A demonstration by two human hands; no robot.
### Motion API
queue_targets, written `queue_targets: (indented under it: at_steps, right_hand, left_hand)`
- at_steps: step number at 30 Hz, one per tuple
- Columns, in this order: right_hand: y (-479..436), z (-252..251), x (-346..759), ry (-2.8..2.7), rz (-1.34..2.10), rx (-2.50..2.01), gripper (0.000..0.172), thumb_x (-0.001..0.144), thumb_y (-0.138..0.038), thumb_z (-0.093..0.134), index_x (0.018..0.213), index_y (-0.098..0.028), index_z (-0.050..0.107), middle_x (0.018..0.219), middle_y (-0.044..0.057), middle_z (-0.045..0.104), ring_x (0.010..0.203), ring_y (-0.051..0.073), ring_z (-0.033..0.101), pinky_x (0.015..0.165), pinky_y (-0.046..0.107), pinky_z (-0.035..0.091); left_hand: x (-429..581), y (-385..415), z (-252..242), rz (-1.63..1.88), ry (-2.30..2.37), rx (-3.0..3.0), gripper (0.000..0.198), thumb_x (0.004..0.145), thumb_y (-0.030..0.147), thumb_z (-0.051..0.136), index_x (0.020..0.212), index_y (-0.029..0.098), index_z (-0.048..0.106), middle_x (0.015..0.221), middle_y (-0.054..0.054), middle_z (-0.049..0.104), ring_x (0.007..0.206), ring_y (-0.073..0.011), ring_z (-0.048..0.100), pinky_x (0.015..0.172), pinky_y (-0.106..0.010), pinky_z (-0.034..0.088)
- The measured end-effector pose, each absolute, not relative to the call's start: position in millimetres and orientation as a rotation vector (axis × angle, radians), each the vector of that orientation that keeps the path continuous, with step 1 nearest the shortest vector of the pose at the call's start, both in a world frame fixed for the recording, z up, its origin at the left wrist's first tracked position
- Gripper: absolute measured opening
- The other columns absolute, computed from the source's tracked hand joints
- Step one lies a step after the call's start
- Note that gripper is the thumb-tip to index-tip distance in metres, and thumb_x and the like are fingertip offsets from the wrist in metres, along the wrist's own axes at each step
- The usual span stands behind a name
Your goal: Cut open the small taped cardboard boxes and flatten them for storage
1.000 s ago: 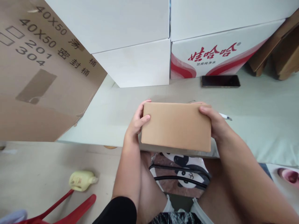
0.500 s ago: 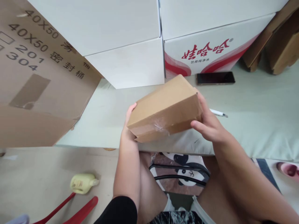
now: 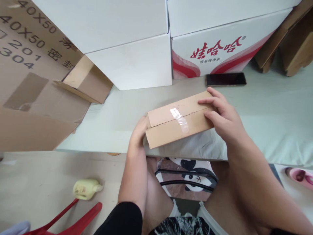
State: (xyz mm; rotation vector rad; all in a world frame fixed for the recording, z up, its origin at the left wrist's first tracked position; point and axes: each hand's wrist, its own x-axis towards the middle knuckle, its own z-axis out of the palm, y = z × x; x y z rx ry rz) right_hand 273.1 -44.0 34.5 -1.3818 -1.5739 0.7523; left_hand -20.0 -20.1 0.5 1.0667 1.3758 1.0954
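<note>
Between my hands I hold a small brown cardboard box [image 3: 166, 130] above the front of the table. Its side with two meeting flaps faces me, with a short strip of clear tape [image 3: 179, 119] across the seam. My left hand [image 3: 140, 132] is against the box's left end, its fingers mostly hidden behind it. My right hand [image 3: 223, 116] grips the right end, with fingertips on the flaps. Farther back, a dark phone [image 3: 226, 79] lies in front of a white carton [image 3: 205, 58] with red lettering.
A pale green cover [image 3: 274, 120] lies over the table. White cartons [image 3: 144, 62] stand stacked behind. At left are a large brown carton [image 3: 36, 124] and a smaller open-flapped box [image 3: 90, 78]. A yellow bottle [image 3: 85, 189] and a red-framed object [image 3: 83, 220] are below left.
The held box has turned so its taped flap side faces me. My right fingers have moved onto the flaps. A second small box now shows at the large carton; the pen is hidden.
</note>
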Motion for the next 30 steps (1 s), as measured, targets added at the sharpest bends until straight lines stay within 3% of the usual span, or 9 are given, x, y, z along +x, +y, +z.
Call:
queue_targets:
  at_steps: [3, 6, 10, 13, 15, 18, 23, 27, 30]
  right_hand:
    - [-38.8, 26.2, 270.9, -1.55, 0.808, -1.407, 0.033, 0.078, -0.022, 0.061, 0.108, -0.027, 0.075, 0.162, 0.006, 0.047, 0.153, 0.038, 0.04, 0.125, 0.064, 0.031]
    - [-39.3, 25.3, 265.7, -1.543, 0.771, -1.397, 0.031, 0.078, -0.022, 0.063, 0.106, -0.027, 0.076, 0.161, 0.006, 0.049, 0.153, 0.038, 0.04, 0.125, 0.063, 0.033]
    - [-36.3, 20.3, 268.1, -1.5, 0.753, -1.34, 0.027, 0.084, -0.03, 0.059, 0.106, -0.028, 0.075, 0.158, 0.005, 0.052, 0.149, 0.034, 0.046, 0.121, 0.057, 0.04]
    - [-28.4, 8.6, 287.1, -1.341, 0.603, -1.455, 0.033, 0.091, -0.033, 0.045, 0.113, -0.028, 0.069, 0.141, 0.009, 0.063, 0.126, 0.029, 0.064, 0.107, 0.052, 0.052]
    - [-24.2, -1.8, 305.0, -1.272, 0.446, -1.625, 0.033, 0.083, -0.029, 0.051, 0.111, -0.023, 0.068, 0.124, 0.013, 0.066, 0.112, 0.03, 0.067, 0.102, 0.055, 0.052]
    - [-23.1, -19.2, 326.5, -1.459, 0.423, -1.897, 0.036, 0.071, -0.025, 0.063, 0.105, -0.019, 0.072, 0.108, 0.016, 0.065, 0.111, 0.038, 0.062, 0.103, 0.063, 0.046]
    - [-24.2, -34.6, 338.6, -1.653, 0.49, -2.085, 0.016, 0.076, -0.031, 0.066, 0.087, -0.023, 0.074, 0.089, 0.013, 0.064, 0.098, 0.036, 0.061, 0.095, 0.059, 0.048]
    - [-16.8, -10.2, 342.9, -1.317, 0.3, -1.919, 0.009, 0.076, -0.033, 0.067, 0.08, -0.025, 0.065, 0.078, 0.007, 0.062, 0.074, 0.024, 0.056, 0.078, 0.046, 0.049]
    - [-15.8, 29.6, 331.5, -0.856, 0.222, -1.4, 0.004, 0.075, -0.03, 0.06, 0.076, -0.027, 0.058, 0.065, -0.001, 0.053, 0.053, 0.015, 0.046, 0.056, 0.035, 0.043]
  left_hand:
    - [-25.4, -25.0, 25.6, 1.277, 1.64, 1.143, 0.023, 0.085, 0.042, 0.072, 0.074, 0.022, 0.072, 0.083, -0.004, 0.075, 0.097, -0.0275, 0.069, 0.095, -0.04, 0.056]
    - [-17.5, -47.3, 61.7, 1.435, 1.51, 1.553, 0.023, 0.095, 0.045, 0.062, 0.104, 0.028, 0.075, 0.115, -0.003, 0.075, 0.119, -0.0264, 0.066, 0.113, -0.043, 0.047]
    - [10.3, -65.6, 84.2, 0.895, 1.329, 2.106, 0.024, 0.092, 0.041, 0.067, 0.111, 0.028, 0.074, 0.139, -0.004, 0.068, 0.137, -0.0315, 0.056, 0.123, -0.052, 0.036]
    - [22.7, -61.2, 77.2, 0.699, 1.373, 2.228, 0.028, 0.09, 0.042, 0.067, 0.113, 0.028, 0.074, 0.139, -0.004, 0.068, 0.142, -0.0342, 0.051, 0.124, -0.056, 0.032]
    - [23.9, -56.9, 71.4, 0.688, 1.387, 2.252, 0.031, 0.091, 0.043, 0.065, 0.115, 0.028, 0.073, 0.14, -0.005, 0.068, 0.143, -0.034, 0.05, 0.123, -0.056, 0.033]
    - [21.9, -54.8, 68.7, 0.685, 1.387, 2.272, 0.031, 0.09, 0.042, 0.064, 0.116, 0.027, 0.073, 0.14, -0.006, 0.068, 0.142, -0.0347, 0.05, 0.122, -0.057, 0.033]
    - [22.4, -56.4, 70.1, 0.7, 1.402, 2.247, 0.03, 0.088, 0.042, 0.066, 0.115, 0.029, 0.072, 0.139, -0.005, 0.068, 0.142, -0.0351, 0.051, 0.122, -0.057, 0.032]
    - [23.8, -56.5, 69.4, 0.733, 1.394, 2.228, 0.034, 0.087, 0.043, 0.068, 0.116, 0.026, 0.07, 0.138, -0.006, 0.07, 0.14, -0.0343, 0.053, 0.123, -0.055, 0.033]
    - [24.2, -56.5, 69.0, 0.732, 1.405, 2.221, 0.036, 0.087, 0.044, 0.068, 0.118, 0.026, 0.068, 0.138, -0.006, 0.07, 0.139, -0.0342, 0.054, 0.122, -0.054, 0.034]
